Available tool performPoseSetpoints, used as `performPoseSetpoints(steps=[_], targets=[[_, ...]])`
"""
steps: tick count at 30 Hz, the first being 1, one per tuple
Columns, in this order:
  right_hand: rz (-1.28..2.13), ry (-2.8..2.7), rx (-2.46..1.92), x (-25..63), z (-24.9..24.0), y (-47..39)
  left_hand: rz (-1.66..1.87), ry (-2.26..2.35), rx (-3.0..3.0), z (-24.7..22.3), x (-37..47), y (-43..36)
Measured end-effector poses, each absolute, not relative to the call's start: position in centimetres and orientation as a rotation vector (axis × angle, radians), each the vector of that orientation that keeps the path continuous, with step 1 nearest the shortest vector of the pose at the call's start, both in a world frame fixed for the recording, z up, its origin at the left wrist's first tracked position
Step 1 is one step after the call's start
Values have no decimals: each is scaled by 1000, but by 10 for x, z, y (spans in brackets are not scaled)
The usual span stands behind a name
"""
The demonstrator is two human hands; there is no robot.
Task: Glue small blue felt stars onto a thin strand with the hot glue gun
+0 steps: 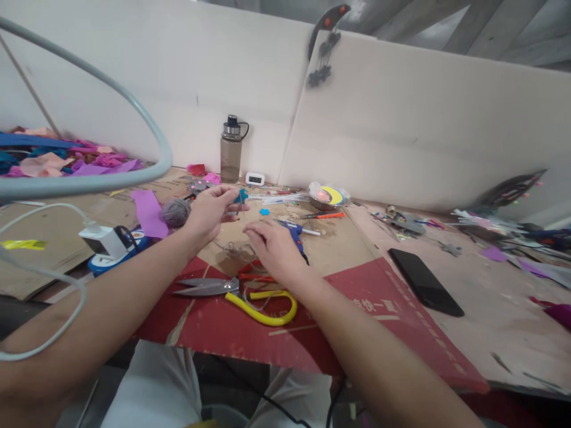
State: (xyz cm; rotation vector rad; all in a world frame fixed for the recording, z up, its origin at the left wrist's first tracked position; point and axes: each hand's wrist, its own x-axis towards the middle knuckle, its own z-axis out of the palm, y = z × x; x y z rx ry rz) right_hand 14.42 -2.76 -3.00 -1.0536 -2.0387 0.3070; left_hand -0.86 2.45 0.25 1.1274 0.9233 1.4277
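Note:
My left hand [214, 209] is raised over the bench, its thumb and fingers pinched on a small blue felt flower [242, 195]. A dark strand hangs close to those fingertips. Lower and to the right, my right hand [273, 245] has its fingers bent together; what they hold, if anything, is hidden. Just beyond it lies a blue glue gun [294, 230] with a white stick, partly covered by the hand. Loose grey yarn [238, 251] curls between the hands. Another blue flower [264, 211] rests on the cardboard. Large scissors with yellow handles [263, 318] lie below my right hand.
A grey yarn ball [176, 212] and purple felt [150, 213] lie left. A bottle [231, 151] and small clock [254, 179] stand at the back. Orange-handled scissors [330, 215] sit near a bowl [323, 205]. A phone [423, 282] lies right; a hoop-like tube [154, 134] juts in.

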Motion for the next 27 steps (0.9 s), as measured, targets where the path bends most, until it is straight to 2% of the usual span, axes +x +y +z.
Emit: performPoseSetpoints(steps=[5, 8, 11, 14, 18, 21, 25, 27], targets=[[314, -2345, -1021, 137, -38, -32, 1409, 803, 974, 6, -12, 28], [388, -2306, -1054, 146, -36, -25, 1427, 757, 1035, 5, -13, 31], [360, -1997, -1314, 169, -26, -14, 1491, 745, 1057, 5, -16, 35], [48, -1774, -1707, 196, -20, -4, 1535, 750, 1036, 4, -17, 36], [63, -1924, -1972, 213, -30, 3, 1543, 777, 1050, 3, -18, 36], [140, -1937, -1969, 209, -41, 5, 1535, 789, 1072, 1, -19, 36], [406, -1711, -1929, 206, -51, 10, 1514, 806, 1116, 0, -18, 36], [392, -1645, -1724, 208, -53, 14, 1506, 810, 1129, -1, -18, 35]])
